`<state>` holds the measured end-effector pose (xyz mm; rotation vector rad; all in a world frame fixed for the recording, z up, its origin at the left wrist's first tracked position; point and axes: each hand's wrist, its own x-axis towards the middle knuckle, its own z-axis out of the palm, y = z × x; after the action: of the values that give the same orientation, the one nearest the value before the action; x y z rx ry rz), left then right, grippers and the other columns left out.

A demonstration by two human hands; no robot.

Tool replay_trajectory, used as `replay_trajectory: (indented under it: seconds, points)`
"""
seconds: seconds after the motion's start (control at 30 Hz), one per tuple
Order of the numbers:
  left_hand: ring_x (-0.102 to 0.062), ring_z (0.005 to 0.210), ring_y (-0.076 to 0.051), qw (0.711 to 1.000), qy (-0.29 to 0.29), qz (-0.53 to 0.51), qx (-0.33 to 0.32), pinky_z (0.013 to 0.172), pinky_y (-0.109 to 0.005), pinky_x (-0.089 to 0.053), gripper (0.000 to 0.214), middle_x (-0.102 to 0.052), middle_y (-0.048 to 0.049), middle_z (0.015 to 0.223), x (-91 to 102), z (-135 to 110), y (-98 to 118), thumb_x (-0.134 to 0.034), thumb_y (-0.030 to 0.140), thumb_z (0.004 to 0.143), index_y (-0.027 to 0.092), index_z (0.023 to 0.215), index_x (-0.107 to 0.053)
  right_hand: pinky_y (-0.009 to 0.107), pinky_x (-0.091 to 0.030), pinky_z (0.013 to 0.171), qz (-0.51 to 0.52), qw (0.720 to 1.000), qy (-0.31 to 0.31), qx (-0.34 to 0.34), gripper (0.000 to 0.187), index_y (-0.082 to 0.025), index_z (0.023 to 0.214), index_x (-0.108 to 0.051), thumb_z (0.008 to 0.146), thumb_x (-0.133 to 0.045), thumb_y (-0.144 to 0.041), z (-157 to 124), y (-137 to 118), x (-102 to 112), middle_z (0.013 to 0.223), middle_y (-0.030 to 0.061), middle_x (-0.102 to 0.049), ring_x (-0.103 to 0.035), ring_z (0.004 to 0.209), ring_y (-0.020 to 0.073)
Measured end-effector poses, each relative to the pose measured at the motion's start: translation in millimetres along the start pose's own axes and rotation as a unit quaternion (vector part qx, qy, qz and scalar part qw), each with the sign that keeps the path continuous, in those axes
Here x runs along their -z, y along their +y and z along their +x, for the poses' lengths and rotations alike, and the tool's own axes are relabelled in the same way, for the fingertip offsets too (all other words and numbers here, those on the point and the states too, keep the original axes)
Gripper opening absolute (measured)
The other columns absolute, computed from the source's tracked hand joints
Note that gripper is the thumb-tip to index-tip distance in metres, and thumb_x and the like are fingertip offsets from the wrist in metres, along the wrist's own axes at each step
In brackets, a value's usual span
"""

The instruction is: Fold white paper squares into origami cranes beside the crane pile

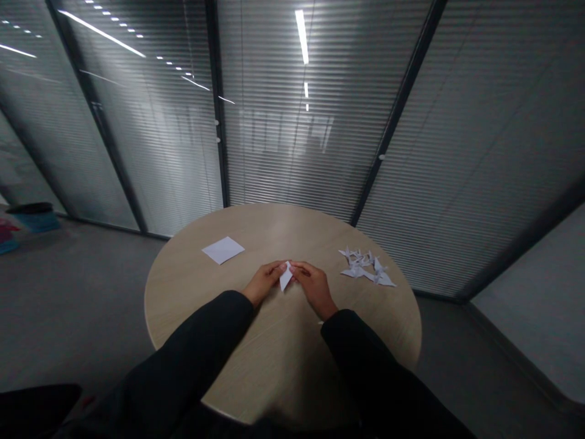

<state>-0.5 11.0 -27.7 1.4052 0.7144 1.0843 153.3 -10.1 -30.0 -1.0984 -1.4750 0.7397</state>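
My left hand (264,281) and my right hand (313,285) meet over the middle of a round wooden table (205,317). Between their fingertips they pinch a small folded piece of white paper (286,277), which points down toward me. Both hands are closed on it, one from each side. Black sleeves cover both my arms.
A flat white paper square (223,250) lies on the table to the left of my hands. A heap of several folded white paper cranes (366,267) sits to the right. Glass walls with blinds (292,122) stand behind the table. Blue bins (34,216) rest on the floor far left.
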Motion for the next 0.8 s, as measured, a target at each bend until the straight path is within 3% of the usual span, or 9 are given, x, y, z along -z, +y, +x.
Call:
replay_trajectory:
  seconds: [0.23, 0.37, 0.53, 0.8]
  points:
    - [-0.058, 0.058, -0.012, 0.989, -0.014, -0.135, 0.064, 0.060, -0.022, -0.045, 0.044, -0.065, -0.0042, 0.063, -0.9, -2, 6, -0.078, 0.050, 0.061, 0.010, 0.072, -0.066, 0.028, -0.053, 0.066, -0.049, 0.998, -0.032, 0.036, 0.029, -0.021, 0.108, -0.066, 0.085, -0.055, -0.035, -5, -11, 0, 0.081, 0.0027, -0.071, -0.067, 0.066, 0.0163]
    - [-0.062, 0.058, -0.012, 0.977, 0.011, -0.187, 0.102, 0.062, -0.022, -0.050, 0.027, -0.067, -0.0062, 0.065, 2.6, -2, 11, -0.076, 0.033, 0.069, 0.008, 0.073, -0.067, 0.029, -0.052, 0.071, -0.094, 0.991, -0.035, 0.089, 0.028, -0.023, 0.109, -0.068, 0.083, -0.058, -0.028, -4, -13, 1, 0.097, 0.0054, -0.067, -0.065, 0.079, 0.0160]
    - [-0.064, 0.058, -0.012, 0.967, 0.048, -0.199, 0.151, 0.060, -0.021, -0.053, 0.015, -0.069, -0.0101, 0.069, 6.0, -2, 14, -0.059, 0.016, 0.084, 0.006, 0.078, -0.067, 0.032, -0.050, 0.079, -0.124, 0.980, -0.092, 0.129, 0.029, -0.026, 0.108, -0.069, 0.080, -0.065, -0.023, -2, -9, 4, 0.096, 0.0043, -0.060, -0.060, 0.088, 0.0172]
    - [-0.063, 0.056, -0.011, 0.971, 0.026, -0.176, 0.159, 0.057, -0.019, -0.051, 0.013, -0.068, -0.0085, 0.064, 4.9, -2, 15, -0.062, 0.015, 0.081, 0.006, 0.074, -0.067, 0.030, -0.048, 0.081, -0.129, 0.980, -0.095, 0.121, 0.022, -0.025, 0.099, -0.073, 0.078, -0.067, -0.019, -1, -11, 6, 0.095, 0.0034, -0.058, -0.059, 0.088, 0.0161]
